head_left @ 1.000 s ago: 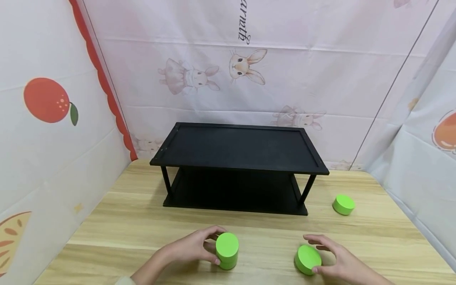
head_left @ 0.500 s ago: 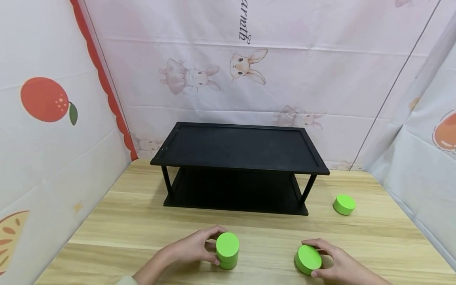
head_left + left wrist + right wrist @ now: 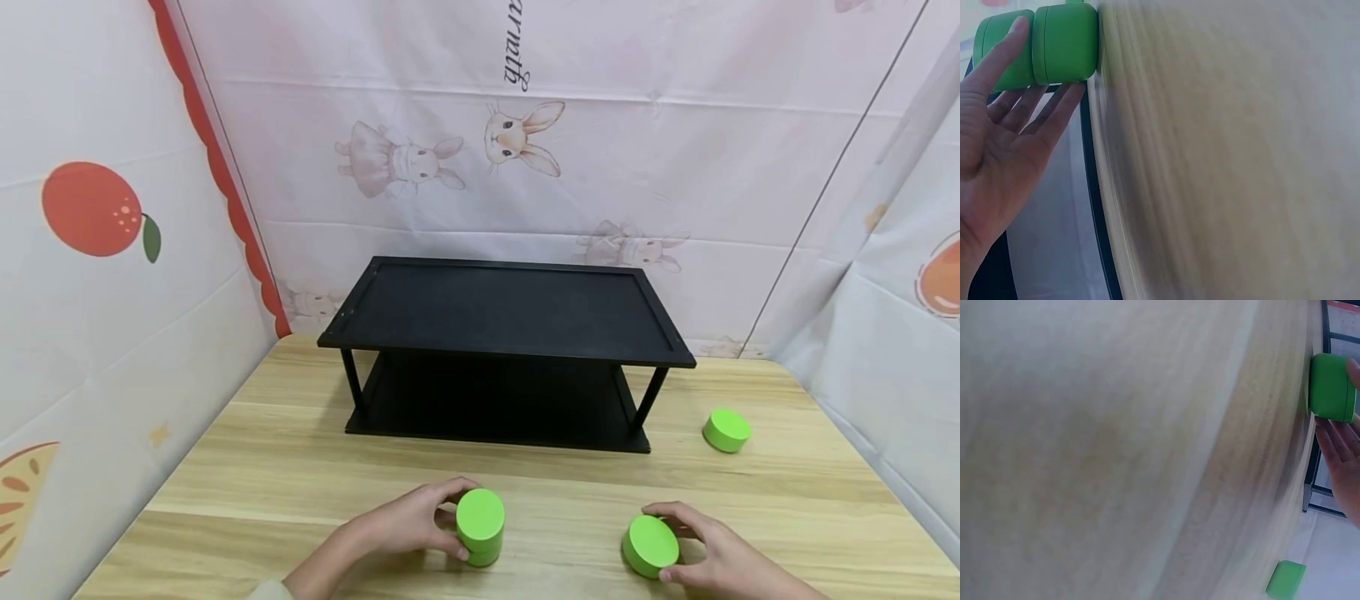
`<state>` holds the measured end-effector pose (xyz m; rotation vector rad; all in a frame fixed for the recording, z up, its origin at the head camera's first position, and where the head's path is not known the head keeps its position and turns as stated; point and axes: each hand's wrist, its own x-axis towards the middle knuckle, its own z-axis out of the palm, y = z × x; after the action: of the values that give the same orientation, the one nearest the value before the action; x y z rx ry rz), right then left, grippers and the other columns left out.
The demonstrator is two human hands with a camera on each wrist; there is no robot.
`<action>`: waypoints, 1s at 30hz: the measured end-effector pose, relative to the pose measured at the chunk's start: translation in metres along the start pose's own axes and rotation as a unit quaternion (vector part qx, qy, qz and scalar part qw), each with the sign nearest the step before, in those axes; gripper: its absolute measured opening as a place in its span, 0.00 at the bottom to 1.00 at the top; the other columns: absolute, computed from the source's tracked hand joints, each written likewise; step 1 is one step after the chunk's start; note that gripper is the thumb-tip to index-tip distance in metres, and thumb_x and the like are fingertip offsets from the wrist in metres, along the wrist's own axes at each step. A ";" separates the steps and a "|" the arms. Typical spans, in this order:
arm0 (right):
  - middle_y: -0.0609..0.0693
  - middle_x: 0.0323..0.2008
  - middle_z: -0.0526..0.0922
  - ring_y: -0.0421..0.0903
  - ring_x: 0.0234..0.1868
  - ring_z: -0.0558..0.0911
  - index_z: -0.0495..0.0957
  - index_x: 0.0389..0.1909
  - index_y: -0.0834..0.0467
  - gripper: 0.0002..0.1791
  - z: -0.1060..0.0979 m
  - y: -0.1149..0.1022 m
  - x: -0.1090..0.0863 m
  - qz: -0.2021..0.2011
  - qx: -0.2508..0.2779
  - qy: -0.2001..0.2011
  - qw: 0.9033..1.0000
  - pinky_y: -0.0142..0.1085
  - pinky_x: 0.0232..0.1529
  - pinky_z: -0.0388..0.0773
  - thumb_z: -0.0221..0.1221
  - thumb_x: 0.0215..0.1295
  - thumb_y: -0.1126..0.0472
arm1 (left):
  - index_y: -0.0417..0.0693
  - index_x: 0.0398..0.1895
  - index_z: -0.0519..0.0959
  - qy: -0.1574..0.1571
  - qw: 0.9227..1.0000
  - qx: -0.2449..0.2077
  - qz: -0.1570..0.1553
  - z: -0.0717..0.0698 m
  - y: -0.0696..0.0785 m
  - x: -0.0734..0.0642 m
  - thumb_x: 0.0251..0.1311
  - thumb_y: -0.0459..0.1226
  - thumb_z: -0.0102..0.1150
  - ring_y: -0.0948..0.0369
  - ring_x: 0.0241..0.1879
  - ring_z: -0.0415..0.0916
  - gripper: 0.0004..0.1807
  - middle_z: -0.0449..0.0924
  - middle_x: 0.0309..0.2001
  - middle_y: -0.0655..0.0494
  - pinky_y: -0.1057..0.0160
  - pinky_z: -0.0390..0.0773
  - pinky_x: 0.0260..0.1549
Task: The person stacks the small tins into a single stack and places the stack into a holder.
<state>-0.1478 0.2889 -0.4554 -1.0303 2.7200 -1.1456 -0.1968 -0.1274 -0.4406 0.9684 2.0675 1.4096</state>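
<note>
Two round green tins stand stacked at the table's front, the upper tin (image 3: 480,514) resting on the lower tin (image 3: 486,555). My left hand (image 3: 415,523) holds the stack from the left, thumb on the near side and fingers behind. In the left wrist view, the thumb presses the upper tin (image 3: 1007,53) while fingertips reach along the lower tin (image 3: 1066,44). To the right, my right hand (image 3: 701,546) grips a single green tin (image 3: 649,546) between thumb and fingers. That tin (image 3: 1330,387) sits right at the tabletop in the right wrist view.
A black two-tier shelf (image 3: 510,308) stands at the back middle of the wooden table (image 3: 247,467). Another green tin (image 3: 726,430) lies right of the shelf. Printed cloth (image 3: 450,67) hangs behind and along both sides.
My right hand's fingers have come down from above the single tin onto its far side and now grip it. The left hand and its stack have hardly moved.
</note>
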 end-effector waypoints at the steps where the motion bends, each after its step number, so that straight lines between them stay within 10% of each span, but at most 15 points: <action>1: 0.46 0.49 0.73 0.39 0.47 0.74 0.66 0.57 0.60 0.31 -0.001 0.000 0.000 0.003 0.004 -0.003 1.000 0.29 0.44 0.73 0.67 0.53 0.58 | 0.52 0.58 0.68 0.002 1.000 0.002 0.000 0.000 0.000 0.000 0.45 0.36 0.71 0.61 0.53 0.68 0.34 0.72 0.51 0.63 0.67 0.69 0.52; 30: 0.44 0.49 0.73 0.36 0.46 0.72 0.66 0.57 0.61 0.31 -0.006 0.003 0.002 0.050 0.050 -0.048 0.996 0.28 0.44 0.72 0.65 0.54 0.54 | 0.49 0.59 0.68 0.000 1.000 -0.013 -0.003 0.001 0.002 0.003 0.44 0.33 0.71 0.63 0.51 0.69 0.35 0.71 0.51 0.62 0.68 0.72 0.48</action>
<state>-0.1521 0.2928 -0.4526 -0.9019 2.5807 -1.1704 -0.1970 -0.1241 -0.4392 0.9507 2.0462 1.4301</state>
